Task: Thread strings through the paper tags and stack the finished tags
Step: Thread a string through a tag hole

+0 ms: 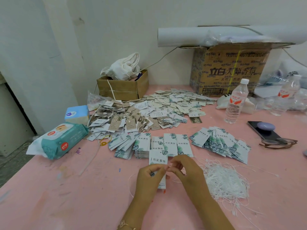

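My left hand grips a small stack of white paper tags printed with green leaves, held over the pink table. My right hand pinches a thin white string right at the tags' edge; the string loops down to the left. A loose heap of white strings lies just right of my right hand. Rows of leaf-print tags lie fanned ahead of my hands, with another fanned row to the right. A big pile of strung tags spreads behind them.
A wet-wipes pack and a blue tissue box sit at left. Two cardboard boxes stand at the back. A water bottle, phone and glasses are at right.
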A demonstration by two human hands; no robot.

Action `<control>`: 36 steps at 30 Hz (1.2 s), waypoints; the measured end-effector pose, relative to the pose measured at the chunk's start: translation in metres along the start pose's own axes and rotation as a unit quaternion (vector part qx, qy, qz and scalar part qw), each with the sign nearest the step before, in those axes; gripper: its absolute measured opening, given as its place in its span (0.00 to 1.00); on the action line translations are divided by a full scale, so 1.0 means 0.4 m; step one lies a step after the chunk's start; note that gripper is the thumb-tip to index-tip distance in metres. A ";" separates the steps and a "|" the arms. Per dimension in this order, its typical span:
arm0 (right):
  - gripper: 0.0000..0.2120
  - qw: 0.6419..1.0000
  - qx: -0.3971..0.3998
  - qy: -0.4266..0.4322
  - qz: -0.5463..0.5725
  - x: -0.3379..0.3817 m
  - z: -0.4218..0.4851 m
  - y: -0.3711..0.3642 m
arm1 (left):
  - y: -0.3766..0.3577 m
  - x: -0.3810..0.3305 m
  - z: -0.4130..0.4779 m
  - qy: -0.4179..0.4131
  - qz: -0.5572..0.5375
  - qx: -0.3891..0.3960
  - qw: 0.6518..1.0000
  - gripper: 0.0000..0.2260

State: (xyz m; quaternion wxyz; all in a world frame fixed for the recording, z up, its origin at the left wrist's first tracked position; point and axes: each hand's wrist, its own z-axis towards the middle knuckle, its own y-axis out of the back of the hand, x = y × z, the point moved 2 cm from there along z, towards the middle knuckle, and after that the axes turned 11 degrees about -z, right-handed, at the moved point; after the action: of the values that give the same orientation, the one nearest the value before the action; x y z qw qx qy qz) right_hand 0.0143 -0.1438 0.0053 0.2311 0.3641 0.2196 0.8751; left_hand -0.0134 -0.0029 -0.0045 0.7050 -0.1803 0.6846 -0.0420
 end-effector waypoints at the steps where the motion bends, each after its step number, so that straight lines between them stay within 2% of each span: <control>1: 0.06 1.000 0.001 0.001 0.006 -0.002 0.001 0.001 | 0.001 -0.001 0.000 0.004 -0.001 0.008 1.000 0.05; 5: 0.08 0.999 0.006 0.001 0.032 -0.005 0.004 0.008 | 0.002 -0.006 -0.001 0.015 -0.007 0.025 1.000 0.11; 13: 0.08 0.999 0.029 0.033 0.004 -0.015 0.005 0.016 | 0.011 -0.005 0.008 0.014 0.011 0.041 0.999 0.09; 16: 0.06 0.997 0.034 0.063 -0.029 -0.008 0.004 0.012 | 0.012 0.000 0.011 0.009 0.023 0.040 0.999 0.03; 20: 0.06 0.999 0.040 0.025 -0.025 -0.014 0.003 0.001 | 0.015 0.008 0.017 -0.016 0.047 0.015 0.999 0.06; 23: 0.10 0.998 0.050 -0.029 0.004 -0.028 0.005 -0.002 | 0.018 0.000 0.021 -0.007 -0.029 -0.030 0.999 0.02; 25: 0.10 0.997 0.054 -0.061 0.013 -0.038 0.005 -0.001 | 0.026 -0.004 0.024 0.011 -0.114 -0.058 0.992 0.06; 28: 0.08 0.994 0.059 -0.095 0.005 -0.050 0.004 -0.003 | 0.041 -0.009 0.027 0.032 -0.235 -0.088 0.967 0.05; 31: 0.10 0.991 0.068 -0.108 -0.031 -0.054 0.000 0.000 | 0.055 -0.011 0.033 0.039 -0.292 -0.115 0.949 0.09; 36: 0.13 0.985 0.093 -0.124 -0.079 -0.059 0.002 0.005 | 0.057 -0.021 0.034 0.016 -0.374 -0.101 0.922 0.08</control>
State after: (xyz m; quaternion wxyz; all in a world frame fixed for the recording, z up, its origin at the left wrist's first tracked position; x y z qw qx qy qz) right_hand 0.0291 -0.1587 -0.0057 0.2901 0.4709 0.2981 0.7780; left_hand -0.0047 0.0237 -0.0039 0.6053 -0.4927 0.5790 -0.2359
